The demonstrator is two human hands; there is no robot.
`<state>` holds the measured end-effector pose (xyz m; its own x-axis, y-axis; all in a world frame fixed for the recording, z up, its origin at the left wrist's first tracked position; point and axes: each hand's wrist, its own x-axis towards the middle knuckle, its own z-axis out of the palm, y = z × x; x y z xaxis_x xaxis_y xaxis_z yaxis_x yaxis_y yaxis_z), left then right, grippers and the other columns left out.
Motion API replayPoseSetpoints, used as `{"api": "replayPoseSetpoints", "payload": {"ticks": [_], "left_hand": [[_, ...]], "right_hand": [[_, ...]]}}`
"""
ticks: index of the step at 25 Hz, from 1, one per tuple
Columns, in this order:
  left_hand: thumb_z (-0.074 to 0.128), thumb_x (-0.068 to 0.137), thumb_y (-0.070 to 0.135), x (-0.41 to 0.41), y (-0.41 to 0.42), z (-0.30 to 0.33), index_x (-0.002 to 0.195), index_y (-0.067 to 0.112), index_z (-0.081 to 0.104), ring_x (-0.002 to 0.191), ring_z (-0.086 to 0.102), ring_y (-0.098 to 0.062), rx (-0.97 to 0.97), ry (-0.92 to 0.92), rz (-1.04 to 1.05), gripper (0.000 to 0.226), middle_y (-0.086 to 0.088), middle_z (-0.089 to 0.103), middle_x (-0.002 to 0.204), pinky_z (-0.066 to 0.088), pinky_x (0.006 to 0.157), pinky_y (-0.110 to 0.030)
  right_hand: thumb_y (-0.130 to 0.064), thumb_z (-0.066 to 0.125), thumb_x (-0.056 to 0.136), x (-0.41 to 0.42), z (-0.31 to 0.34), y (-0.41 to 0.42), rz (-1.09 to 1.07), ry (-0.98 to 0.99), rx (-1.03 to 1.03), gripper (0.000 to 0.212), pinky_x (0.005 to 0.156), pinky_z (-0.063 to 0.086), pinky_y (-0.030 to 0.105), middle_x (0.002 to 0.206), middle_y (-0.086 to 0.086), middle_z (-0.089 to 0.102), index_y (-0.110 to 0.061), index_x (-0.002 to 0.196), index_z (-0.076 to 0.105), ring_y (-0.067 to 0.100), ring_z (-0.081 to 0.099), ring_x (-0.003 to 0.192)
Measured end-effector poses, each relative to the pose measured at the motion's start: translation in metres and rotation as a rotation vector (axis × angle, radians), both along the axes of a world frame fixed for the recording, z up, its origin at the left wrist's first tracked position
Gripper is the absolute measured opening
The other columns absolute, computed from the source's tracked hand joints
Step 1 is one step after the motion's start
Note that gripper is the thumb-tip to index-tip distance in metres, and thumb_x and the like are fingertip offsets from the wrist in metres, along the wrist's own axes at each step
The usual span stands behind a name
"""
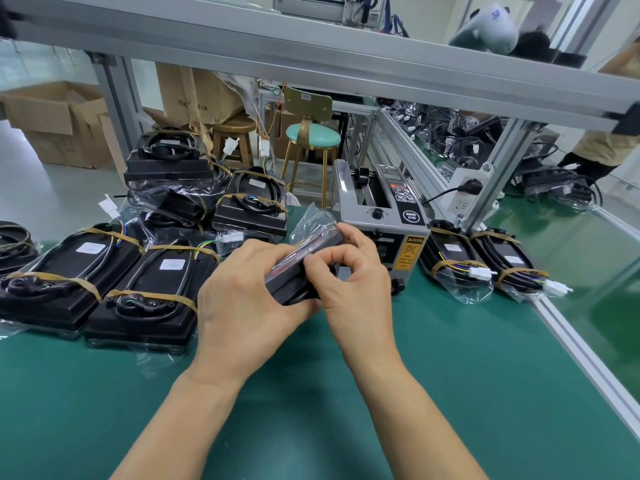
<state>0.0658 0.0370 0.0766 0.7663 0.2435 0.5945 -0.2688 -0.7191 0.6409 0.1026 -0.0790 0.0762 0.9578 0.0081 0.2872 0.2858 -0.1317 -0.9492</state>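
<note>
both hands [249, 292] [349, 271] clasp black adapter [294, 271] | clear bag [311, 220] slippery | rigid, hefty-looking; grip the body

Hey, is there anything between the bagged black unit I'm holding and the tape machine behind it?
Nothing visible does. The left hand and right hand grip the bagged black unit right in front of the tape machine; the hands hide part of the gap. Other banded units lie off to either side.
</note>
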Motion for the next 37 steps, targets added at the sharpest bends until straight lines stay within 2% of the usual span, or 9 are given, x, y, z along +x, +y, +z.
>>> {"api": "replayPoseSetpoints", "payload": {"ticks": [3,7,11,19,21,25,29,34,37], "left_hand": [[0.076,0.051,0.040,-0.001,0.000,-0.001,0.100,0.027,0.070,0.083,0.060,-0.013,-0.002,-0.001,0.014,0.051,0.011,0.063,0.091,0.050,0.072,-0.037],[0.076,0.051,0.041,-0.001,0.000,0.000,0.100,0.027,0.070,0.084,0.060,-0.013,-0.010,0.000,0.016,0.051,0.012,0.063,0.092,0.051,0.072,-0.038],[0.077,0.051,0.039,-0.003,0.004,0.000,0.099,0.026,0.070,0.083,0.060,-0.012,-0.046,0.008,0.029,0.050,0.013,0.063,0.092,0.050,0.074,-0.034],[0.084,0.045,0.043,-0.001,0.017,-0.004,0.098,0.033,0.068,0.088,0.059,0.002,-0.063,0.027,-0.070,0.056,0.019,0.064,0.094,0.042,0.079,-0.012],[0.091,0.040,0.044,-0.002,0.026,-0.009,0.094,0.038,0.067,0.086,0.059,0.008,-0.197,-0.007,-0.101,0.059,0.018,0.066,0.093,0.040,0.080,-0.004],[0.084,0.036,0.015,-0.001,0.042,-0.033,0.093,0.032,0.075,0.084,0.066,-0.006,-0.793,-0.054,-0.341,0.060,0.010,0.073,0.091,0.051,0.084,-0.018],[0.080,0.037,0.010,-0.003,0.051,-0.045,0.103,0.027,0.074,0.097,0.067,-0.010,-0.920,0.131,-0.524,0.068,0.001,0.072,0.107,0.053,0.084,-0.019],[0.082,0.056,0.029,-0.007,0.073,-0.040,0.129,0.049,0.050,0.133,0.037,0.002,-0.298,0.128,-0.315,0.082,0.019,0.046,0.142,0.034,0.106,-0.018],[0.081,0.062,0.021,-0.009,0.062,-0.045,0.126,0.036,0.058,0.125,0.051,-0.007,-0.449,0.184,-0.466,0.069,0.010,0.061,0.129,0.038,0.100,-0.014]], "right_hand": [[-0.009,0.071,0.080,0.001,-0.005,0.001,0.036,0.053,0.161,0.039,0.101,0.043,0.024,0.120,-0.008,0.056,-0.033,0.104,0.052,0.002,0.053,0.117],[-0.011,0.074,0.079,0.003,-0.007,0.005,0.107,0.097,0.233,0.045,0.083,0.049,0.014,0.116,-0.007,0.057,-0.036,0.109,0.051,-0.010,0.056,0.097],[-0.013,0.077,0.070,0.004,-0.007,0.001,0.206,0.032,0.123,0.060,0.104,0.044,0.039,0.126,0.000,0.054,-0.032,0.119,0.050,0.014,0.053,0.119],[-0.002,0.070,0.082,0.026,0.002,-0.013,0.216,0.119,0.159,0.038,0.093,0.045,0.029,0.107,-0.007,0.062,-0.027,0.109,0.059,0.005,0.057,0.102],[-0.013,0.074,0.080,0.030,0.000,-0.026,0.306,0.153,0.136,0.051,0.098,0.039,0.023,0.125,-0.009,0.057,-0.032,0.122,0.054,0.003,0.051,0.118],[-0.025,0.087,0.059,0.035,-0.007,-0.043,0.529,0.098,-0.477,0.113,0.118,0.021,0.032,0.151,-0.017,0.033,-0.041,0.148,0.019,-0.001,0.029,0.139],[-0.017,0.085,0.062,0.036,-0.006,-0.042,0.433,0.021,-0.546,0.072,0.095,0.049,0.038,0.115,-0.012,0.059,-0.036,0.122,0.050,0.009,0.057,0.107],[-0.019,0.082,0.066,0.035,-0.013,-0.044,0.314,-0.207,-0.840,0.057,0.091,0.030,0.034,0.107,-0.014,0.052,-0.033,0.115,0.055,0.011,0.045,0.104],[-0.022,0.081,0.067,0.033,-0.017,-0.033,0.347,-0.240,-0.888,0.058,0.078,0.021,0.027,0.110,-0.012,0.052,-0.032,0.119,0.054,0.009,0.042,0.103]]}}
